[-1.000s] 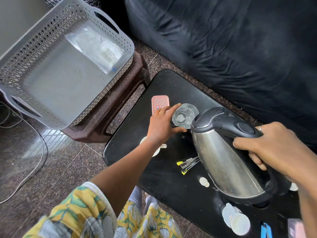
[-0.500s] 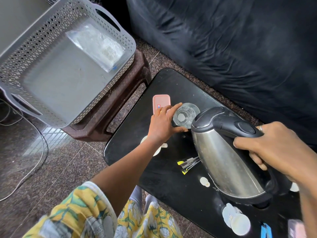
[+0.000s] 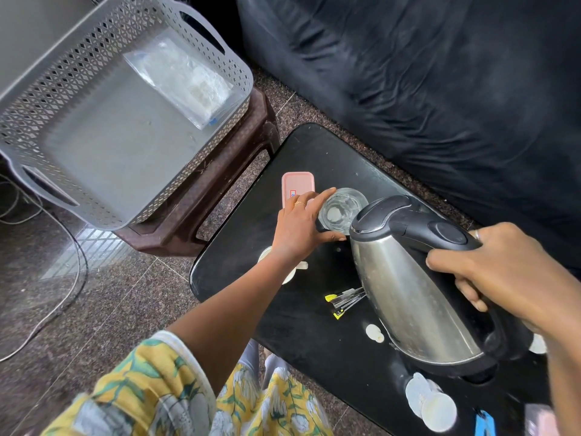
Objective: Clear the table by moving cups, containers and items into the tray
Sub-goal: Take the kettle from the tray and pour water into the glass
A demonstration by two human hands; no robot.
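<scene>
A steel kettle with a black lid and handle stands tilted on the black table. My right hand grips its handle. Just left of the kettle's spout stands a clear drinking glass, and my left hand grips its side with thumb and fingers around it. A pink container lies behind that hand. The grey perforated tray sits on a brown stool to the left and holds a clear plastic bag.
On the table lie yellow-tipped metal tools, a white cup on its side, a small white lid and a blue item at the bottom edge. A dark sofa runs behind the table. Cables trail on the floor at left.
Both hands keep their hold, the left on the glass and the right on the kettle handle. The view has shifted only slightly.
</scene>
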